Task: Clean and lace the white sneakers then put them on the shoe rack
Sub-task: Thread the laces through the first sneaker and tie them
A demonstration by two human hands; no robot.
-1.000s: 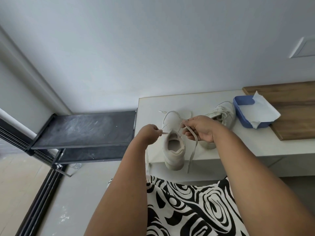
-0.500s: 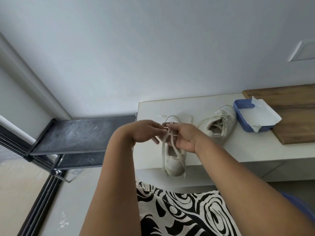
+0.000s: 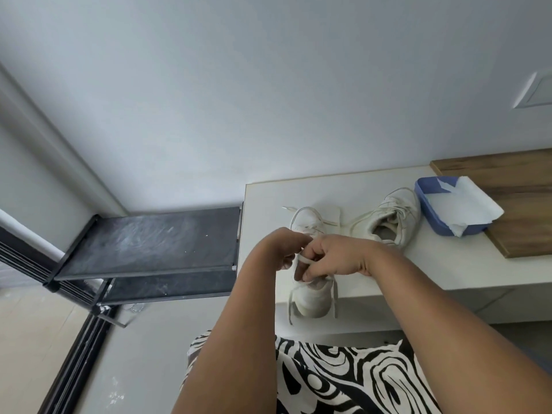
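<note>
- A blue tub [image 3: 448, 225] at the right of the white counter [image 3: 263, 198] holds crumpled white paper [image 3: 460, 204], beside a second sneaker [image 3: 391, 222] lying on its side.
- The near sneaker [image 3: 312, 297] stands at the counter's front edge, directly under both hands; the left hand [image 3: 280, 249] and right hand [image 3: 334, 258], fingers curled, pinch its lace [image 3: 301, 259] above the tongue.
- The hands hide the sneaker's middle; how the lace crosses there cannot be made out.
- The black shoe rack [image 3: 149, 243] stands to the left.
</note>
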